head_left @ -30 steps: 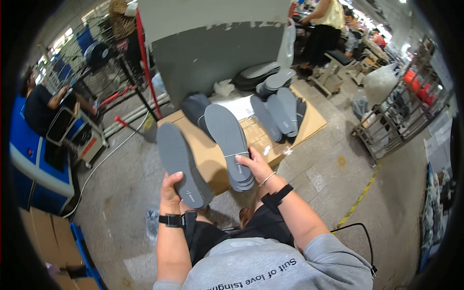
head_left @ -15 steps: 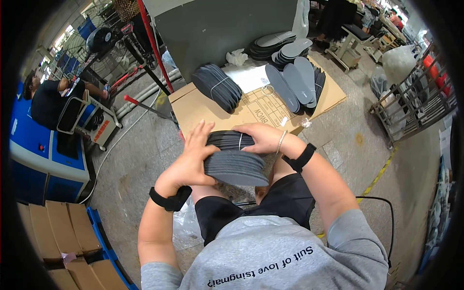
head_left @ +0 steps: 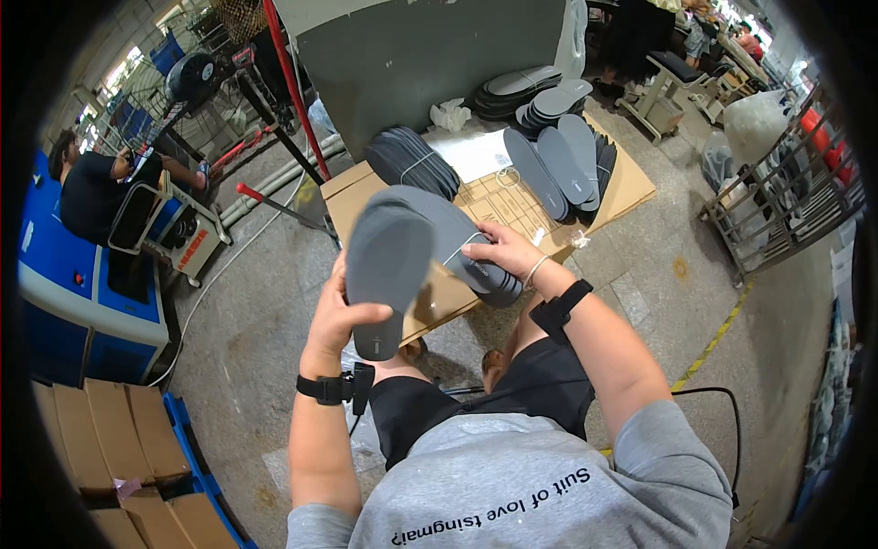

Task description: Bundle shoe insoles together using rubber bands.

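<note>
1. Left hand [head_left: 337, 316] grips a single grey insole [head_left: 386, 265], fingers wrapped round its lower half, toe end pointing up and away from the body.
2. Right hand [head_left: 505, 249] is clamped on a banded stack of grey insoles [head_left: 457, 242], thumb and fingers pinching its near end; the stack slants up to the left behind the single insole.
3. The two hands are apart, but the single insole overlaps the stack, and both are held in the air above the flattened cardboard [head_left: 512, 206] on the floor.
4. On that cardboard, a tied bundle of dark insoles [head_left: 412, 160] lies at the far left, and a fanned row of grey insoles [head_left: 562, 160] lies to the right.
5. More insoles [head_left: 526, 91] are piled beyond, against a grey board [head_left: 412, 55].
6. Off to the left, a seated person [head_left: 91, 188] beside a blue machine [head_left: 64, 302].
</note>
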Motion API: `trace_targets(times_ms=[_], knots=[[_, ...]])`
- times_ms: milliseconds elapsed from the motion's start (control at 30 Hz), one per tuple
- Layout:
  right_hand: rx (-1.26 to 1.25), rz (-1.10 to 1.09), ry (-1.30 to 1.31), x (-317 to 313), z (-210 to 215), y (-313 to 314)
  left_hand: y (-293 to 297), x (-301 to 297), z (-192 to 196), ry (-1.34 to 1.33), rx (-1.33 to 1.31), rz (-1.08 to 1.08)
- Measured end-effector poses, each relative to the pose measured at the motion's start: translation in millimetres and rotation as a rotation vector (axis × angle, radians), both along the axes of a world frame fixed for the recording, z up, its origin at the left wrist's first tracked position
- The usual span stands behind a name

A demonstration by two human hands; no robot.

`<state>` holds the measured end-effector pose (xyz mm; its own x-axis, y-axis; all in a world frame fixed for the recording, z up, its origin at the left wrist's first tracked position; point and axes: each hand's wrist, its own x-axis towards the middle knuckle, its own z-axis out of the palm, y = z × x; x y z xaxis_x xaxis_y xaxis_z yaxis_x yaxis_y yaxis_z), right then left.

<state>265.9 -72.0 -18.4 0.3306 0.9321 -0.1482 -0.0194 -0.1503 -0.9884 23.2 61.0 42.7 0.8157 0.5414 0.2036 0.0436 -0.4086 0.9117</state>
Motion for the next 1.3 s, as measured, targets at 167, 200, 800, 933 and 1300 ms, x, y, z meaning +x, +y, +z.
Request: trace_targets(times_ms=[167,200,800,933,1300], knots=[[-0.029,-0.060,0.231,-28,-12,4,6,-5,-52,-0.319,-1.243,0.068],[-0.033,-0.048,0.233,-31,-14,6,7,-4,-59,-0.324,-1.243,0.080],[0.156,0.051,-0.322,-92,16,8,-35,35,-45,-0.252,-0.974,0.343],[0.278,0.065,0.066,-90,-2,3,-38,22,-32,-0.317,-1.189,0.172],[0.073,0.303,0.293,-79,0,-13,-43,27,-54,-0.407,-1.467,0.049]])
